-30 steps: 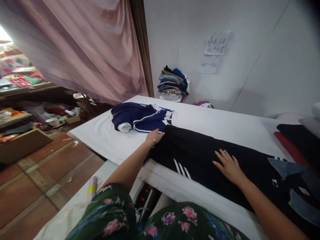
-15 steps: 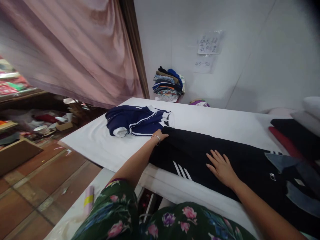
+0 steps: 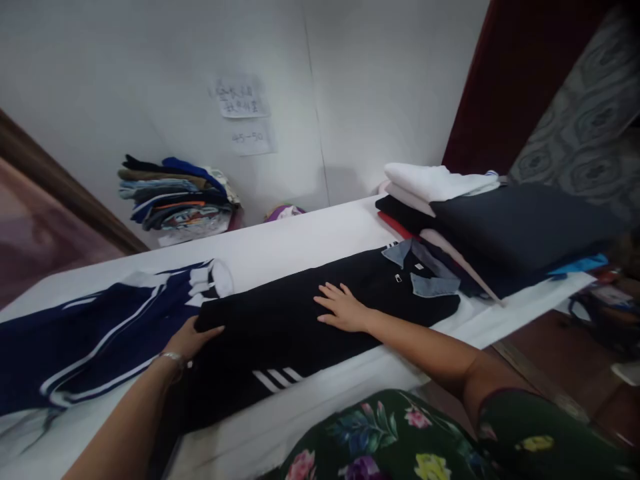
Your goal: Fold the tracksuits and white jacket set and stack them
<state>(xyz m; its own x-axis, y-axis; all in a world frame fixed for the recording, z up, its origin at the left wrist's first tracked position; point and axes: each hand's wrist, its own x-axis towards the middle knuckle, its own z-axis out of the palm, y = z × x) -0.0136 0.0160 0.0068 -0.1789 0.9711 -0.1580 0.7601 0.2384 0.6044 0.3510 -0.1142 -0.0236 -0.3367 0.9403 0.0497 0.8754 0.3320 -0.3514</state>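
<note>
A black shirt (image 3: 290,303) with a grey-blue denim collar and white stripes lies folded long and narrow across the white table. My left hand (image 3: 193,339) is at its left end, gripping the edge with the thumb on top; the other fingers are partly hidden. Flat on the middle of the shirt rests my right hand (image 3: 345,309), fingers spread and holding nothing. Beside my left hand lies a navy jacket (image 3: 110,333) with white trim and white cuffs, loosely spread.
Folded clothes are stacked against the wall in a pile (image 3: 180,197) at the back left. To the right, a larger stack (image 3: 505,223) of dark and white garments sits on the white table (image 3: 300,237). Paper notes (image 3: 244,107) hang on the wall.
My view has swung to the right, bringing the right-hand stack fully into sight. Both hands keep about the same places on the black shirt.
</note>
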